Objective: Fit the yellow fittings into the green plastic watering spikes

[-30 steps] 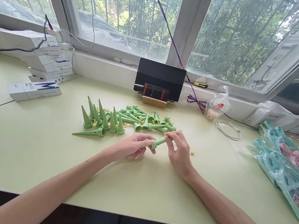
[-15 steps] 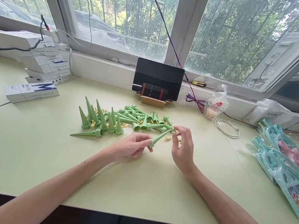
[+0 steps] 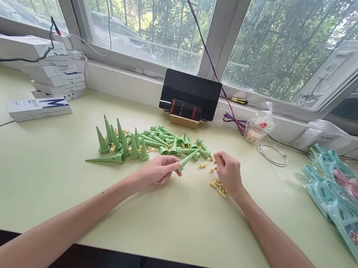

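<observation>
My left hand point(image 3: 157, 170) is closed round the wide end of a green plastic cone spike point(image 3: 187, 159), its tip pointing up and to the right. My right hand point(image 3: 229, 172) rests on the pale green table point(image 3: 35, 182) to the right of it, fingers curled over small yellow parts point(image 3: 218, 187); what its fingertips hold I cannot make out. Behind both hands lies a heap of green spikes point(image 3: 167, 141), and to the left several cones stand upright point(image 3: 121, 144) with one long spike lying flat point(image 3: 105, 158).
A dark tablet point(image 3: 190, 94) with a phone point(image 3: 185, 109) stands at the window sill. White boxes point(image 3: 45, 78) are stacked at the left. A plastic bag point(image 3: 259, 125), white cable point(image 3: 274, 155) and teal packaged items point(image 3: 343, 200) lie at the right.
My right hand let go of the green spike and moved right and back to the yellow parts. The left hand keeps the spike, now tilted more upward.
</observation>
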The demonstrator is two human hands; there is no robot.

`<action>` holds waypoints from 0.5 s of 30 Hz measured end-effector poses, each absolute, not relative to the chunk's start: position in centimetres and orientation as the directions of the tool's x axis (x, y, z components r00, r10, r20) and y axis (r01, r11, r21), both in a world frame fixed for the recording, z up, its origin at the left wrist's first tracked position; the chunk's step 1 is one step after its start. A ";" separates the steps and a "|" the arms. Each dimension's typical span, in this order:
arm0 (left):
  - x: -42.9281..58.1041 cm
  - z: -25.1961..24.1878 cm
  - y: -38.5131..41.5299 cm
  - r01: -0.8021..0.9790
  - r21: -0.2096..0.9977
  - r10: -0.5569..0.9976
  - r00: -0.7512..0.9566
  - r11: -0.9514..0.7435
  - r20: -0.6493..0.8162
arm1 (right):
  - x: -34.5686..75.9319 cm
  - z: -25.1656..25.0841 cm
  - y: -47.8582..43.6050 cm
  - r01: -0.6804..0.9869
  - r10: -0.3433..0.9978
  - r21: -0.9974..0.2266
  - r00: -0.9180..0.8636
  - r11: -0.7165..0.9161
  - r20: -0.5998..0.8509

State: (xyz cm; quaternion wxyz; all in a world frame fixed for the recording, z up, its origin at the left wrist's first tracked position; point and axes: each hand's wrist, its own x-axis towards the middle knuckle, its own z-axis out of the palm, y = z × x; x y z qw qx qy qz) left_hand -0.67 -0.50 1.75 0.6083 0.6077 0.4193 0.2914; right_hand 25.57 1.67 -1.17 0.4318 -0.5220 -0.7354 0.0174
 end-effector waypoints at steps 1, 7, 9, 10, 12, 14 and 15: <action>-0.7 1.7 -0.5 0.153 0.984 0.863 0.481 0.090 -0.154 | 25.9 -0.9 1.7 0.767 0.797 -0.460 -0.107 0.446 0.595; -0.7 1.6 -0.6 0.155 0.984 0.868 0.473 0.091 -0.155 | 26.2 0.8 0.7 0.881 0.854 -0.193 -0.330 0.431 0.402; -0.7 1.5 -0.6 0.157 0.984 0.870 0.469 0.085 -0.150 | 25.8 1.2 0.1 0.899 0.868 -0.102 -0.375 0.427 0.326; -0.7 1.5 -0.6 0.159 0.984 0.872 0.467 0.082 -0.148 | 25.6 1.5 -0.1 0.907 0.879 -0.071 -0.381 0.416 0.286; -0.7 1.6 -0.6 0.163 0.984 0.875 0.462 0.075 -0.143 | 25.2 1.8 -0.6 0.908 0.893 -0.039 -0.400 0.416 0.207; -0.6 1.6 -0.6 0.169 0.983 0.879 0.455 0.072 -0.143 | 24.9 2.2 -1.0 0.905 0.895 -0.020 -0.418 0.426 0.155; -0.6 1.7 -0.6 0.172 0.982 0.879 0.454 0.074 -0.145 | 24.8 2.3 -1.2 0.905 0.898 -0.004 -0.422 0.425 0.125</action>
